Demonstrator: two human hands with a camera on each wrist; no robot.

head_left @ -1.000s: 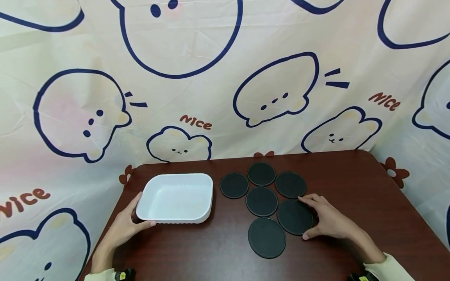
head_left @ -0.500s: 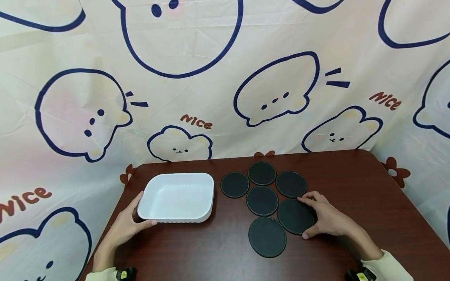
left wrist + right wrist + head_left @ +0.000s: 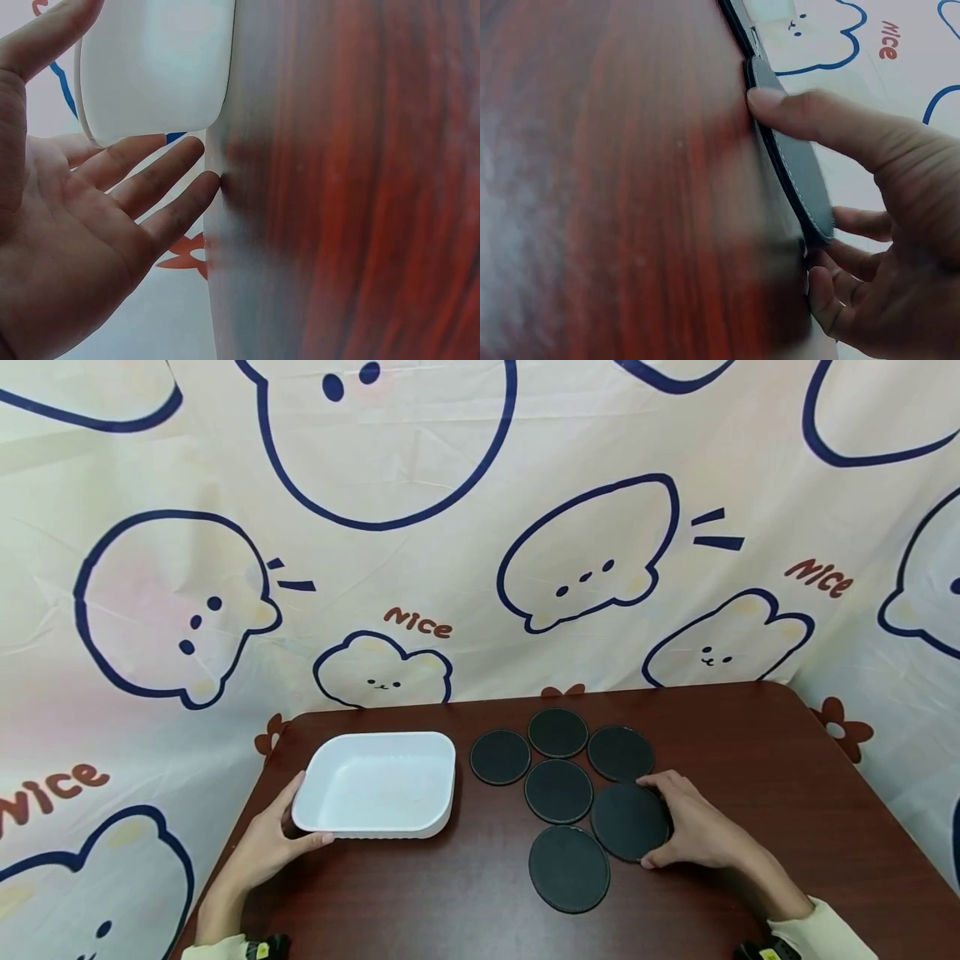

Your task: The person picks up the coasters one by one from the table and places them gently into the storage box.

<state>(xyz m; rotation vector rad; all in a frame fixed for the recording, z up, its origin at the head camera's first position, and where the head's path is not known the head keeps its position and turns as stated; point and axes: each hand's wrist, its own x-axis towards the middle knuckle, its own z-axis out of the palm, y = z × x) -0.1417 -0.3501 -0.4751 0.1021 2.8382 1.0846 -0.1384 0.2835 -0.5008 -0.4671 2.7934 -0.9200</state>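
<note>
Cartoon-printed backdrop (image 3: pixel 465 568), likely cloth, behind brown table (image 3: pixel 420 902)

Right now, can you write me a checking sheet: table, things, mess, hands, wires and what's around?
Surface: glossy reddish-brown wood-grained table
Job's things: white rounded-rectangular plastic-looking box, bare inside; six round black coaster-like discs
Clutter: nothing seen
Left hand: holds the box's near-left corner
Right hand: holds the rightmost disc by its edge
Cables: nothing seen
Surroundings: pale creased cloth backdrop with blue-outlined cartoon animals
</note>
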